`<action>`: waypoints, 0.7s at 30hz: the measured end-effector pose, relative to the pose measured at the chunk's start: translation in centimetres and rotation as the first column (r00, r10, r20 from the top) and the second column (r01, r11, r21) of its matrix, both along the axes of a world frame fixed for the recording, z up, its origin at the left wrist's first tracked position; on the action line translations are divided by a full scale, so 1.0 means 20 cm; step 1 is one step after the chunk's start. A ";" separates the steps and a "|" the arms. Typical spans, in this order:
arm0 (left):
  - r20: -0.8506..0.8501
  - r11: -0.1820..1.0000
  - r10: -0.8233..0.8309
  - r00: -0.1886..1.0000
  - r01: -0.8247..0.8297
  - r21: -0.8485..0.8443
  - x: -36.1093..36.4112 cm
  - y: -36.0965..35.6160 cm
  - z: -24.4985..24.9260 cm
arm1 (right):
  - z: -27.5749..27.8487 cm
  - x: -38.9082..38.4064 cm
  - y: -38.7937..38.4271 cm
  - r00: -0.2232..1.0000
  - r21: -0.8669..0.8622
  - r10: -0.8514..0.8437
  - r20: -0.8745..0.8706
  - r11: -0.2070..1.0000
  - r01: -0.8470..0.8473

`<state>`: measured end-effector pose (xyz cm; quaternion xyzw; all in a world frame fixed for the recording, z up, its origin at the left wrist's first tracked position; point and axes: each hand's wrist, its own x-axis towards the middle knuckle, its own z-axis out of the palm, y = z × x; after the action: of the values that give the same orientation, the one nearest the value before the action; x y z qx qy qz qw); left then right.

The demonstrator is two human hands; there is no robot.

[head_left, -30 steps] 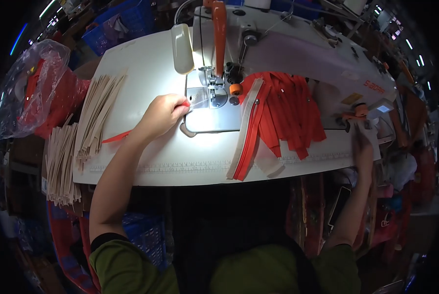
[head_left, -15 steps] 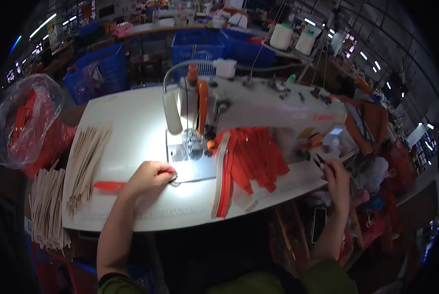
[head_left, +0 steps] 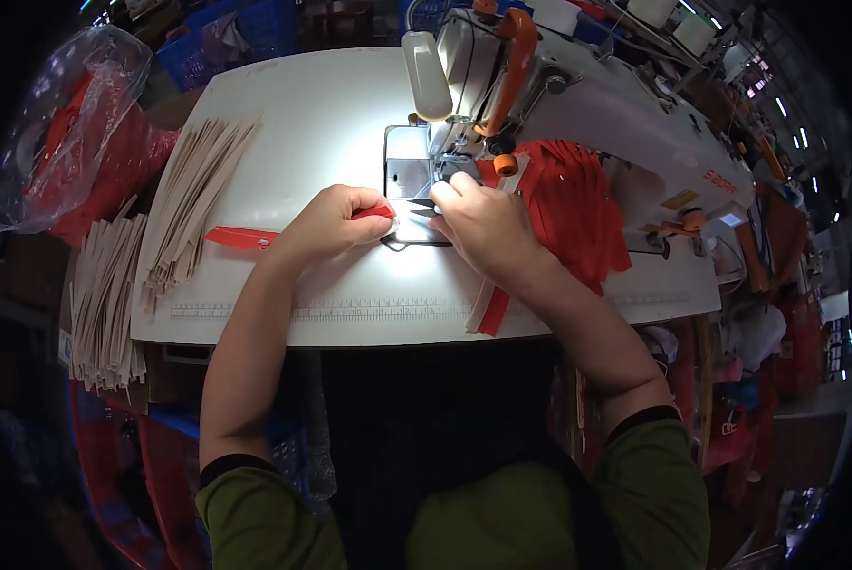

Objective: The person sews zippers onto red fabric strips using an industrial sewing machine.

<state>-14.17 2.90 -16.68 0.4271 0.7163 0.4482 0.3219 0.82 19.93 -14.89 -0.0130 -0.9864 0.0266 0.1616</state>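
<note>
now | right hand point(head_left: 488, 226) moved in, closed on snips point(head_left: 422, 206) | left hand point(head_left: 335, 223) pinching red strip point(head_left: 374, 213)

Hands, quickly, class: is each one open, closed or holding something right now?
Left hand: closed, pinching a red strip.
Right hand: closed on small snips, blades pointing toward the left hand.

We count one sewing machine point(head_left: 635, 123), two strip bundles point(head_left: 198, 190) and one plastic bag point(head_left: 93, 76) left of it, one zipper heap point(head_left: 573, 209) beneath its arm, one pair of snips point(head_left: 421, 207) before it.
</note>
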 end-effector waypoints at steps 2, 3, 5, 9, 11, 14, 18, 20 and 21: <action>0.020 0.999 0.001 1.000 0.000 -0.035 0.00 0.00 0.01 | -0.04 -0.04 0.02 1.000 0.010 0.017 0.005 1.000 -0.017; 0.029 0.999 0.001 1.000 0.001 -0.055 0.00 0.00 0.01 | -0.06 -0.06 0.02 0.999 0.026 0.034 0.007 0.999 -0.034; 0.003 0.997 -0.053 0.999 0.053 -0.060 -0.01 -0.02 0.01 | -0.10 -0.05 0.02 0.999 0.032 0.051 0.016 0.998 -0.052; -0.148 0.985 -0.166 0.975 0.157 -0.070 0.02 -0.07 0.07 | -0.01 0.09 0.13 0.999 -0.038 0.032 0.035 0.999 -0.030; -0.318 0.980 -0.190 0.929 0.160 -0.119 0.09 -0.14 0.12 | 0.03 0.24 0.20 0.998 -0.332 -0.031 0.061 0.942 0.050; -0.412 0.974 -0.073 0.908 0.154 0.166 0.19 -0.27 0.14 | 0.07 0.50 0.32 0.967 -0.488 -0.247 -0.061 0.853 0.187; 0.009 0.761 -0.575 0.818 0.531 0.372 0.34 -0.42 0.11 | -0.11 0.87 0.61 0.836 -0.409 -0.496 -0.234 0.831 0.378; 0.288 0.680 -0.724 0.626 0.719 0.147 0.45 -0.40 -0.04 | -0.18 0.98 0.69 0.825 -0.366 -0.526 -0.207 0.823 0.434; 0.271 0.704 -0.675 0.686 0.709 -0.043 0.51 -0.38 -0.14 | -0.21 1.01 0.70 0.795 -0.345 -0.584 -0.163 0.789 0.508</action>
<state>-3.93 -4.62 -19.51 0.5856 0.4886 0.2873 0.5794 20.96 33.86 -19.04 -0.3195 -0.8949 0.1209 0.2873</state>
